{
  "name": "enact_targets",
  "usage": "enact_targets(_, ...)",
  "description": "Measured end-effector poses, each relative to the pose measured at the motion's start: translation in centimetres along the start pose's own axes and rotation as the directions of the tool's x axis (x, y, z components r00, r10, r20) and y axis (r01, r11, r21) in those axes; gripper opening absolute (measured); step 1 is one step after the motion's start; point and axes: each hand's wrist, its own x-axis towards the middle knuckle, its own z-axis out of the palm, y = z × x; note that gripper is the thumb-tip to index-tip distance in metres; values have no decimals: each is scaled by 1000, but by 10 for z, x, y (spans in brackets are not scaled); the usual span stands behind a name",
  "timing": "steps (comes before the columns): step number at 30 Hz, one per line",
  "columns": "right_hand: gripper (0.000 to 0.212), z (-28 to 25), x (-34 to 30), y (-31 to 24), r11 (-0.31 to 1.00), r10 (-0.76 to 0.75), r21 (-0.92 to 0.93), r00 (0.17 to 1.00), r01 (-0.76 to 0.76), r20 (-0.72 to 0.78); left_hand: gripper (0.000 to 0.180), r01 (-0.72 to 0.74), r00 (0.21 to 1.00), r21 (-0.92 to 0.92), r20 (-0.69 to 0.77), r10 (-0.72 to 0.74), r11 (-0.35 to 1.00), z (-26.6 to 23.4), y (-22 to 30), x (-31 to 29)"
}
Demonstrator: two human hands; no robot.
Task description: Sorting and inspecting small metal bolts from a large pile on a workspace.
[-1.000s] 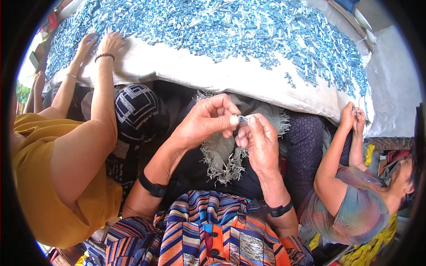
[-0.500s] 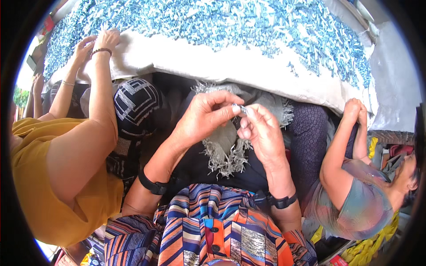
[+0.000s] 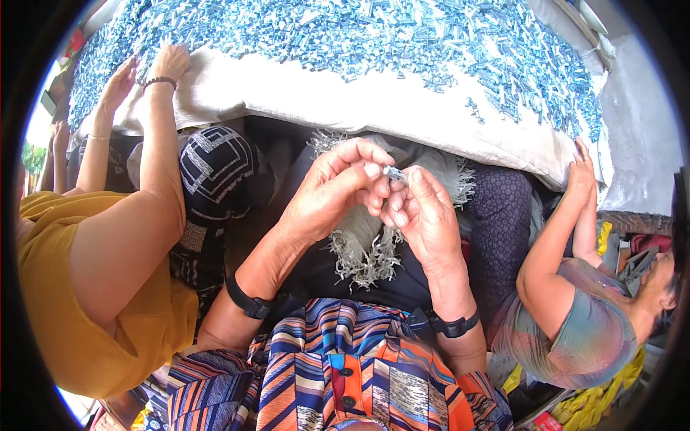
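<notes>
My left hand (image 3: pixel 327 190) pinches a small silvery-blue piece (image 3: pixel 394 173) between thumb and forefinger, in front of my chest. It looks like a short folded strip, though its exact kind is too small to tell. The other end meets the thumb and fingertips of my right hand (image 3: pixel 431 215), whose remaining fingers are curled in. Beyond both hands, a wide pile of small blue and white pieces (image 3: pixel 345 36) covers a table spread with white cloth (image 3: pixel 345 102). Below my hands, a grey fringed cloth (image 3: pixel 366 248) lies over my lap.
At my left a person in a mustard top (image 3: pixel 108 287) reaches to the pile. Another person in a grey-green multicoloured top (image 3: pixel 586 323) sits at my right, hands at the cloth's edge. A patterned black cap (image 3: pixel 215 169) shows near the table's edge. Yellow material (image 3: pixel 604 395) lies at lower right.
The small piece has turned and shows more between my fingertips; my left fingers have curled under it. The neighbours' hands have shifted at the table's edge, the right one's fingers now extended.
</notes>
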Motion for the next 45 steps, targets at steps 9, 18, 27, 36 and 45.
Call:
enact_targets(9, 27, 9, -2, 2, 962, -121, -258, 987, 91, -101, 13, -34, 998, 133, -44, 40, 991, -5, 1, 0)
enact_targets(18, 22, 5, -1, -4, 974, -31, -225, 999, 25, -26, 13, -19, 997, 68, -68, 23, 997, -9, 1, -1)
enact_targets(27, 18, 1, 0, -10, 994, 94, -71, 993, -88, 75, 11, 13, 998, -197, -65, -26, 980, -3, -2, -1)
enact_targets(36, 14, 5, 2, -1, 942, -98, -327, 994, 76, -50, 6, -57, 995, 182, -72, 71, 982, -13, 4, -2)
enact_targets(45, 13, 7, 0, 2, 809, -185, -573, 982, 134, -32, 6, -5, 999, 364, -33, 18, 931, -16, 15, -7)
